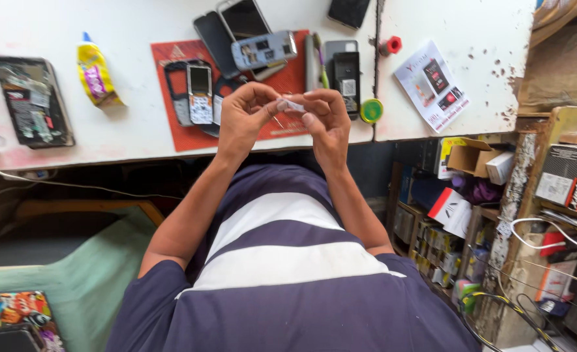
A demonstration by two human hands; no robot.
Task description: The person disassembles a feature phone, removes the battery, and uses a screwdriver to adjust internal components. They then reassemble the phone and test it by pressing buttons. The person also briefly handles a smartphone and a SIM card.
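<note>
Pinching a small white strip [293,104] between left hand [241,120] and right hand [327,120].
Holding it above the red mat [171,62], both grips closed; looking thin, pale, slightly creased.

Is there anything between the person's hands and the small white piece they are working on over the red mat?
Nothing visible. The small white piece is already pinched between the fingers of the left hand and the right hand, raised over the phone parts on the red mat. A thin pin-like part sticks down from it, too small to identify.
</note>
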